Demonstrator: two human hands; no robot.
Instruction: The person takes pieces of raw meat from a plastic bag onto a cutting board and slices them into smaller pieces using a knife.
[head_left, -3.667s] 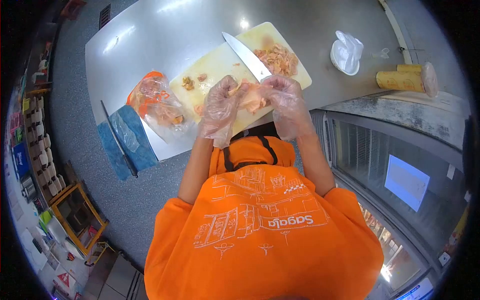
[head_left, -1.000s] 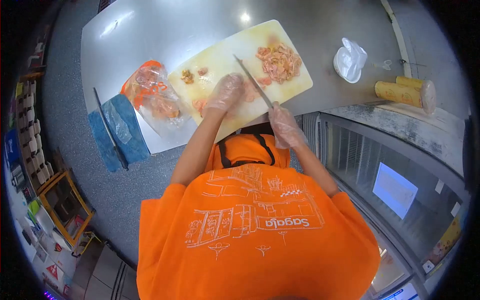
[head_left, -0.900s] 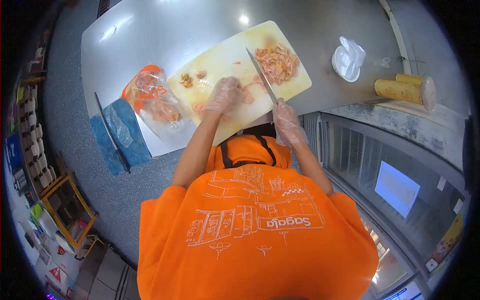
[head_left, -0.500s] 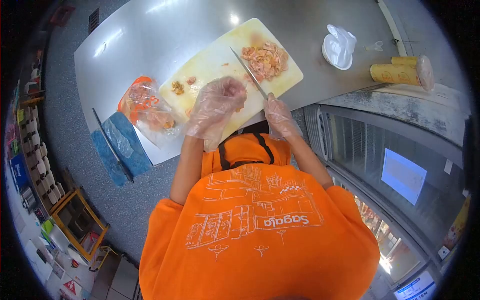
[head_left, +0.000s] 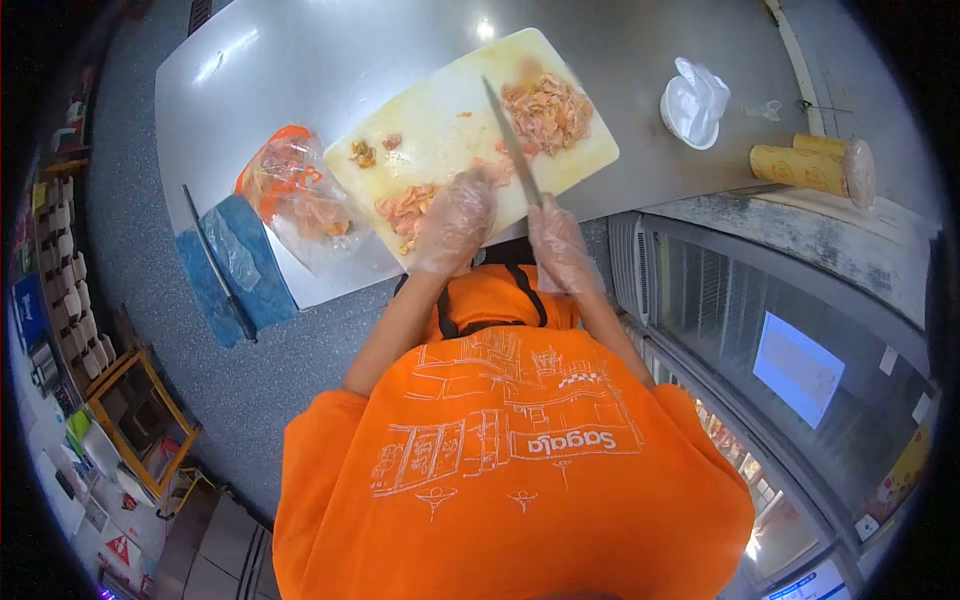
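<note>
My right hand (head_left: 560,243), in a clear plastic glove, is closed round the handle of a long knife (head_left: 514,145). The blade points up and left over the white cutting board (head_left: 430,120). My gloved left hand (head_left: 458,218) rests at the board's near edge, its fingers curled on a piece of raw meat (head_left: 494,170) just left of the blade. A pile of cut meat (head_left: 548,114) lies at the board's right. More meat pieces (head_left: 407,212) lie left of my left hand. Two small scraps (head_left: 363,153) sit near the left edge.
Left of the board lies a plastic bag of meat (head_left: 300,190). Beyond it, a sharpening rod (head_left: 217,262) lies on a blue cloth (head_left: 262,285). A white bowl with a plastic bag (head_left: 693,108) and yellow rolls (head_left: 805,167) are at the right of the metal table (head_left: 330,60).
My left hand has lowered from above the board to the meat near the knife, uncovering the pieces at its left. The knife stays in my right hand, its blade now steeper.
</note>
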